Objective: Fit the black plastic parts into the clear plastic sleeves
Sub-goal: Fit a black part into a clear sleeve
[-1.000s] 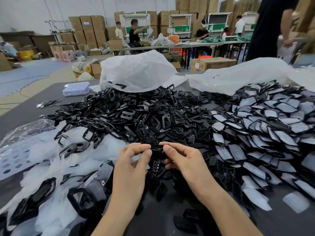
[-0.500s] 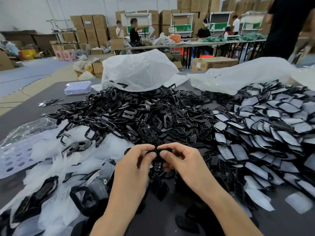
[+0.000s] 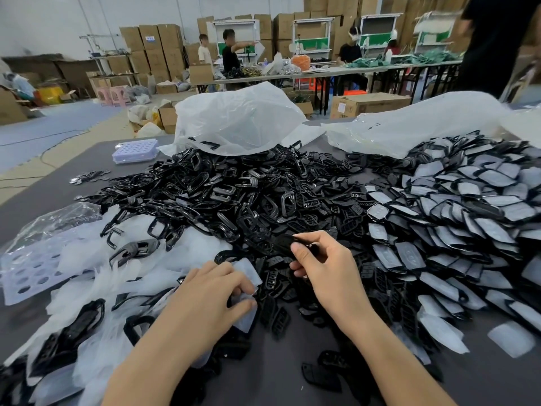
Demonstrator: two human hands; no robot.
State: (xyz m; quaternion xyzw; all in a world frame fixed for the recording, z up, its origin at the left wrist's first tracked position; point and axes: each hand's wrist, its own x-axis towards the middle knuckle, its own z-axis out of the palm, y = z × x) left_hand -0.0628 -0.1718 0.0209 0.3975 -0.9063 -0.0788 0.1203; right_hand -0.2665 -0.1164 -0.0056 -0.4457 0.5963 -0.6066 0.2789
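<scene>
A: Why is the heap of empty sleeves (image 3: pixel 87 259) kept at the left?

B: So that one can be taken by the left hand (image 3: pixel 205 297). A clear sleeve (image 3: pixel 250 273) is pinched between its curled fingers and thumb, at the heap's edge.

A: And the black part (image 3: pixel 285 243)?

B: It is held just above the middle pile of black parts (image 3: pixel 228 194), nipped between thumb and forefinger of the right hand (image 3: pixel 325 268), the other fingers loosely bent. Part and sleeve are near but apart, so nothing is judged fitted yet.

A: And at the right?

B: There sleeved parts (image 3: pixel 456 218) are stacked, presumably to be kept apart from unfinished stock.
</scene>
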